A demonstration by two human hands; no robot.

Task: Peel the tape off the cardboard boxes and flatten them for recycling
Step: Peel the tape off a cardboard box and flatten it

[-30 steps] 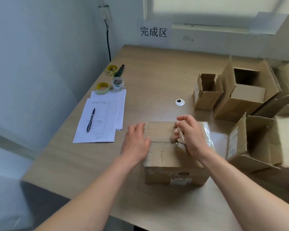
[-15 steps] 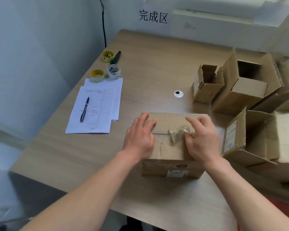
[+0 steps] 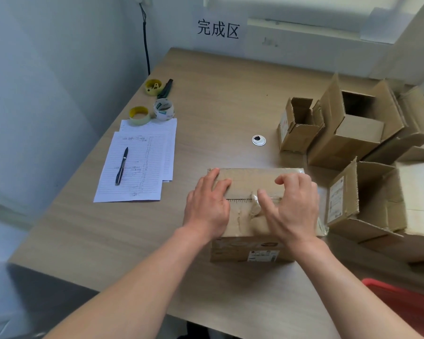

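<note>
I'm watching the closed box [image 3: 252, 184] sit near the front edge of the table [image 3: 230, 99], and both hands are on its top. A second ago the right hand [image 3: 293, 211] was pinching a strip of tape up off the seam; now it has come down over the right half of the lid, fingers loosely curled, thumb reaching toward the crumpled clear tape [image 3: 255, 204] bunched at the middle of the seam. Whether it actually grips that wad, I cannot tell. The left hand [image 3: 207, 204] lies flat with straight fingers, pressing the left side of the lid down. The seam now shows as a dark, ragged slit, so I judge the top tape is mostly lifted and the flaps are close to opening; flattening has not begun.

The cardboard is dull brown, scuffed and dented, with torn fuzzy paper where the adhesive pulled. The tape looks thin, glossy and wrinkled. A white label [image 3: 262, 255] sits on the front face. To the right, several opened boxes [image 3: 348, 140] stand with flaps up, corrugated edges showing. Left, lined papers [image 3: 142, 165] with a pen [image 3: 121, 166], and tape rolls [image 3: 163, 109] beyond
</note>
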